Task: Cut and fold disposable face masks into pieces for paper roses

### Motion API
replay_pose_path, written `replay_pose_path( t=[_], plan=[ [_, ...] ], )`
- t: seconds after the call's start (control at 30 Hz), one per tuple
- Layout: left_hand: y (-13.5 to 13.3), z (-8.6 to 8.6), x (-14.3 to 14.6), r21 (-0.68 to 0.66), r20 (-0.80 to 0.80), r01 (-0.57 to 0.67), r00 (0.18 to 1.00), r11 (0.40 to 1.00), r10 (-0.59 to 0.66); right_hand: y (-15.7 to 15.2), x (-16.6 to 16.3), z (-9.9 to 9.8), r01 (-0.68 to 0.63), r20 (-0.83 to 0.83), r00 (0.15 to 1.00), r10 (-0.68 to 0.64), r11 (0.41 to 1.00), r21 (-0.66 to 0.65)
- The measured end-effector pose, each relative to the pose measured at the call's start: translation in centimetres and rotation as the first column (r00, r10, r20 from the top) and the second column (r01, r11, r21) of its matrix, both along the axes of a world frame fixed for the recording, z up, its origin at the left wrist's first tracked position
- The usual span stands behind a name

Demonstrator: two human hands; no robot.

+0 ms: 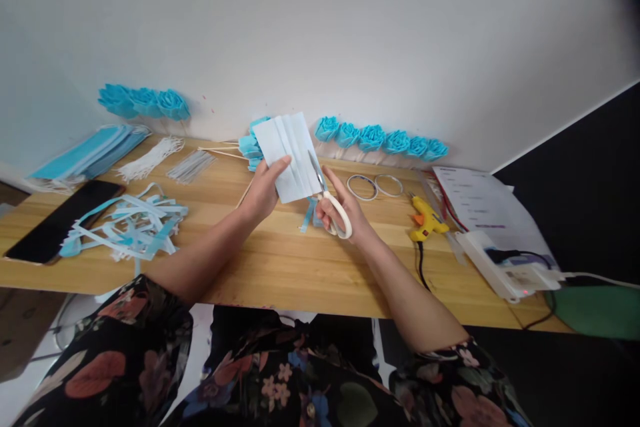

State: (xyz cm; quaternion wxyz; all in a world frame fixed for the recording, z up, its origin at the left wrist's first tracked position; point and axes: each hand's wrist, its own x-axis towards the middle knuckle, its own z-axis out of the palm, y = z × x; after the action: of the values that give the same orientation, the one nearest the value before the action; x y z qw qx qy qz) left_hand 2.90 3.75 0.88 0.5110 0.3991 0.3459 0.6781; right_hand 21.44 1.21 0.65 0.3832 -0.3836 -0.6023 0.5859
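White and pleated — pinches the mask (290, 153) above the table (280, 267) between left hand (263, 192) thumb and fingers, likely to keep it taut. Grips scissors (330, 203) in the right hand (350, 217), fingers through the loops, blades at its right edge.

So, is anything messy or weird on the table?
Only the tangled heap of cut mask strips at the left, spilling onto the black phone. The left hand holds a face mask, the right hand scissors; nothing else looks odd.
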Motion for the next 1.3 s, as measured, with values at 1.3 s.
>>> replay_pose_path(
  t=[1.3],
  plan=[
    [0.3,-0.2,-0.9,-0.09,-0.192,0.041,0.98,0.995,-0.058,-0.1,0.1,0.1,-0.134,-0.002,0.991,0.134,0.991,-0.019]
  ],
)
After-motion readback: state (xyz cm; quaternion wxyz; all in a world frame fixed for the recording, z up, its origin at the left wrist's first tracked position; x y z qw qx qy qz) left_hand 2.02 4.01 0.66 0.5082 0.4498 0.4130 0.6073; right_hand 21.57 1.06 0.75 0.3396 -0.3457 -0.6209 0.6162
